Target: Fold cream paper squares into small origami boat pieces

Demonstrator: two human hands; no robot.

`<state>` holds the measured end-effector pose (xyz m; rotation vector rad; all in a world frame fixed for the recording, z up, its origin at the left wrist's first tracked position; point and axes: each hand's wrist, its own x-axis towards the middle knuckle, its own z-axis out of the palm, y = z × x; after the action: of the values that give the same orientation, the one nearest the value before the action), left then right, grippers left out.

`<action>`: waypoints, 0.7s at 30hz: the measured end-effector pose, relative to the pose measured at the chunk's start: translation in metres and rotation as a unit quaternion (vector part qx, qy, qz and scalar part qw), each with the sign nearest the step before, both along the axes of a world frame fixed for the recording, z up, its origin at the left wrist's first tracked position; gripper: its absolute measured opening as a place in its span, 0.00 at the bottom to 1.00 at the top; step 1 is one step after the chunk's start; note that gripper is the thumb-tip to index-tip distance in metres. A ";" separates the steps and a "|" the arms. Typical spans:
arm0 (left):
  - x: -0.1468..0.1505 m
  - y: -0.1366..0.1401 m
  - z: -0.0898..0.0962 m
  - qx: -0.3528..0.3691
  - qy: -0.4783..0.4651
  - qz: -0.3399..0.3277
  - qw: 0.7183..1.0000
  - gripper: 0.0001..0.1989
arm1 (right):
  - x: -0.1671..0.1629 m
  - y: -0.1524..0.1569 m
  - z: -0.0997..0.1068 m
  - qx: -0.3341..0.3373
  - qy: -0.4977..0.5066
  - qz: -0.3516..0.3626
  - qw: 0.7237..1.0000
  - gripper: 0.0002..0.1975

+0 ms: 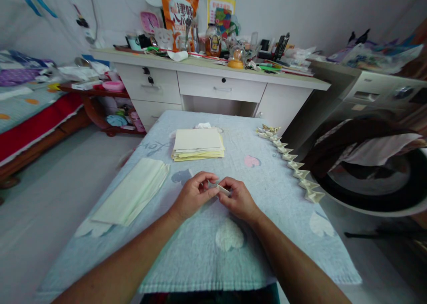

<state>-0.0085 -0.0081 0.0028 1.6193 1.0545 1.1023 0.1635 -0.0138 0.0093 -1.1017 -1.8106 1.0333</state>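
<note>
**A small folded paper strip between your two hands, low over the middle of the cloth**

You have the paper strip (pixel 224 190) in front of you, near the middle of the cloth-covered table, its pale edge showing between your fingertips. Your right hand (pixel 236 196) is nearly closed, thumb and forefinger pinched on the strip, the other fingers curled in. Your left hand (pixel 199 190) meets it from the other side, fingers bent and thumb pressed to the strip's near end; how much paper lies inside that grip is hidden.

Just beyond your hands sits a paper stack (pixel 198 140), cream on top with yellower edges below. To your left, a long folded bundle of pale sheets (pixel 133 190) lies slantwise on the cloth. On your right, well apart from your hands, a row of pointed folded pieces (pixel 295 165) runs along the table's edge, with a patterned piece at its far end. All of it rests on the light blue tablecloth (pixel 187 264), which is printed with hearts.

Past the table stands a white desk (pixel 153 82), its top crowded with a pink clock (pixel 150 22), an orange bag (pixel 179 13) and a jar (pixel 213 41). A washing machine (pixel 373 90) with its round door open stands to your right; a bed (pixel 33 104) is at your far left.
</note>
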 end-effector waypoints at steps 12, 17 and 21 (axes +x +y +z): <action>-0.001 0.001 -0.003 0.021 -0.016 -0.011 1.000 0.01 | 0.007 0.006 -0.006 0.151 -0.065 -0.048 0.985 0.07; 0.003 0.001 -0.003 0.101 0.105 -0.009 0.989 0.08 | 0.012 0.010 -0.012 0.210 -0.161 -0.056 0.963 0.09; 0.002 0.002 -0.005 0.155 0.171 -0.017 0.973 0.12 | 0.012 0.010 -0.014 0.222 -0.229 -0.050 0.947 0.11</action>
<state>-0.0065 -0.0060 -0.0020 2.1265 1.1056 1.0231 0.1758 -0.0035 -0.0046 -1.1915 -2.1794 0.2850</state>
